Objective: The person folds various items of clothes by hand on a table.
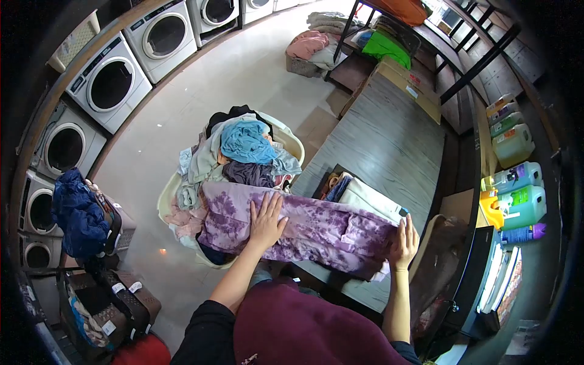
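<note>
A long purple-and-white tie-dye garment lies stretched out, its left part over the laundry pile and its right part on the grey table. My left hand rests flat on its left part, fingers spread. At its right end, my right hand touches the edge with fingers straight and slightly apart. Just beyond the garment is a folded white cloth, with darker folded clothes beside it. The heaped laundry, topped by a blue cloth, fills a cream basket.
The grey table runs away to the upper right. Front-loading washers line the left wall. Detergent jugs stand on the right shelf. Bags and a basket with a blue jacket stand at the left.
</note>
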The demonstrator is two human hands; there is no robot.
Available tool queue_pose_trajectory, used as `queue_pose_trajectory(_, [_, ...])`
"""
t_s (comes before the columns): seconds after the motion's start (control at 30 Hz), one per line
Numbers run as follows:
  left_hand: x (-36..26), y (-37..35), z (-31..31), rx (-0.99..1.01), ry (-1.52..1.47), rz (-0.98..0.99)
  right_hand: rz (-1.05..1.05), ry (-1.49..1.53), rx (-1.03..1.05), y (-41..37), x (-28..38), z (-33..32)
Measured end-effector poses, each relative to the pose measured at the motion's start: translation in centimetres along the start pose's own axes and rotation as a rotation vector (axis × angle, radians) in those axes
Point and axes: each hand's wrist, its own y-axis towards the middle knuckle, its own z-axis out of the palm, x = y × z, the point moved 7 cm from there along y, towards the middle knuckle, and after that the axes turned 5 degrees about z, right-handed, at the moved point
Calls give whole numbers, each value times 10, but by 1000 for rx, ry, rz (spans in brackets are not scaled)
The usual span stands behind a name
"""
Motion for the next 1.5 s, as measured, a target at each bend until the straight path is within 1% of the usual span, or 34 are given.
queue_pose_trajectory(0.07, [0,0,0,0,-28,-11,156,116,134,-12,-8,16])
queue_pose_trajectory(0.13, [3,0,0,7,-50,-42,422,299,354,-18,-7,33])
queue_pose_trajectory(0.17, [3,1,2,14,-61,-65,458,280,445,-19,-5,34])
queue_pose_trajectory(0.2, [2,3,3,22,-71,-90,403,288,463,-25,-8,41])
queue_pose_trajectory(0.27, [-2,6,8,31,-134,-131,394,318,537,-34,-15,57])
queue_pose_trajectory(0.33, [-14,10,4,-4,-196,-154,316,292,506,-31,-15,59])
queue_pose_trajectory(0.37, [-24,12,1,-1,-219,-121,275,282,491,-29,-12,61])
queue_pose_trajectory(0.4, [-38,12,-8,-52,-286,-56,351,233,539,-23,-10,60])
queue_pose_trajectory(0.47, [-62,8,1,24,-527,-74,755,449,781,-16,-15,61])
queue_pose_trajectory(0.5, [-72,6,4,55,-609,-56,553,438,644,15,5,39])
queue_pose_trajectory(0.57, [-87,-1,15,119,-718,-19,544,570,620,59,41,16])
queue_pose_trajectory(0.6, [-93,-6,18,17,-951,-2,524,663,596,79,62,8])
queue_pose_trajectory(0.67, [-95,-11,52,148,-1003,-48,623,832,683,115,118,-4])
queue_pose_trajectory(0.7, [-94,-15,63,31,-679,194,662,1078,702,121,151,6])
queue_pose_trajectory(0.73, [-81,-22,91,50,-946,82,699,1326,716,126,184,18])
queue_pose_trajectory(0.77, [-69,-26,89,47,-1163,-11,682,1446,813,126,218,34])
queue_pose_trajectory(0.8, [-58,-31,84,60,-1441,-130,664,1566,914,123,250,52])
queue_pose_trajectory(0.87, [-34,-45,71,25,-1922,-368,726,1733,1172,103,299,103])
queue_pose_trajectory(0.97, [-15,-56,59,-68,-2160,-476,535,1413,888,89,296,163])
queue_pose_trajectory(1.03, [-14,-58,57,-105,-2232,-494,604,1312,924,74,267,182])
queue_pose_trajectory(1.07, [-16,-58,59,-125,-2262,-499,629,1345,817,71,250,180])
queue_pose_trajectory(1.1, [-19,-58,59,-131,-2291,-498,613,1274,719,63,228,182])
queue_pose_trajectory(1.13, [-23,-56,60,-131,-2315,-496,581,1174,627,62,212,167])
queue_pose_trajectory(1.2, [-31,-52,60,-120,-2354,-484,627,1066,600,51,185,150])
queue_pose_trajectory(1.3, [-42,-46,60,-79,-2391,-477,794,1048,739,21,171,141])
queue_pose_trajectory(1.33, [-46,-44,61,-66,-2402,-482,852,1149,805,9,175,142])
queue_pose_trajectory(1.4, [-52,-41,60,-42,-2427,-494,1240,1420,1018,-15,191,141])
queue_pose_trajectory(1.5, [-58,-44,61,-34,-2462,-527,1513,1824,1092,-25,219,143])
